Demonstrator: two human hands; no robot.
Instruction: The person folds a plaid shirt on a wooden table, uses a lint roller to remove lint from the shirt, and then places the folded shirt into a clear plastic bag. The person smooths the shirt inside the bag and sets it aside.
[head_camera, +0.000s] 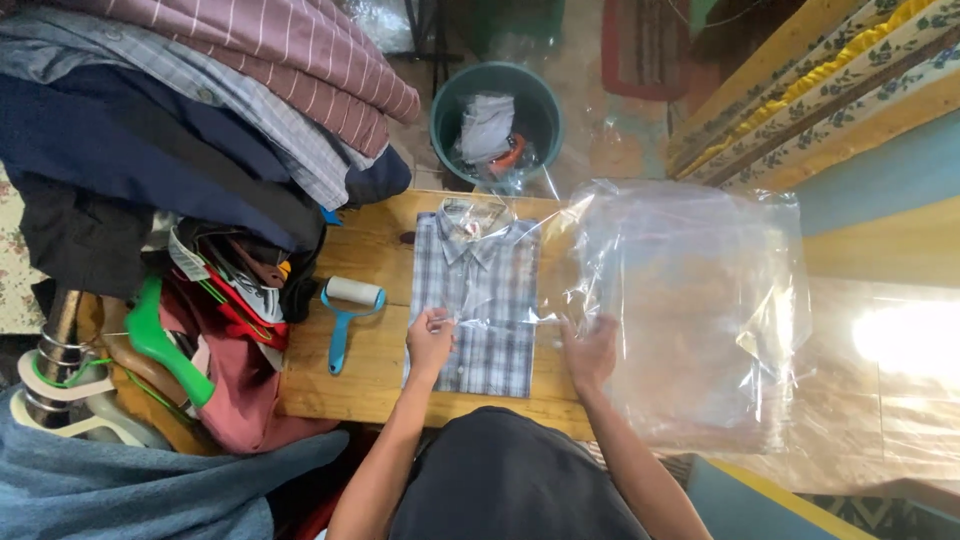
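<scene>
A folded plaid shirt (477, 300) lies in the middle of the frame on a wooden bench (372, 365), collar toward the top of the frame and buttons running down its centre. The left hand (429, 343) rests on the shirt's lower left part, fingers curled and pinching what looks like a thin edge of clear plastic against the cloth. The right hand (590, 352) sits at the shirt's lower right corner, fingers spread and partly open, touching the edge of a large clear plastic bag (690, 300) — whether it actually grips the film I cannot tell. The bag billows out to the right of the shirt, filling the centre right of the frame and hanging past the bench edge.

Just left of the shirt lies a lint roller (350, 310) with a blue handle and a white roll, apart from both hands. At the upper left of the frame, a tall pile of folded clothes (200, 110) — striped, checked and dark pieces — leans over the bench's left end, with 1 green hanger (165, 345) and other hangers bunched below it. At the top centre, beyond the bench, stands a green bucket (497, 120) holding crumpled plastic and a white scrap. A yellow and floral patterned surface (820, 90) runs along the upper right.
</scene>
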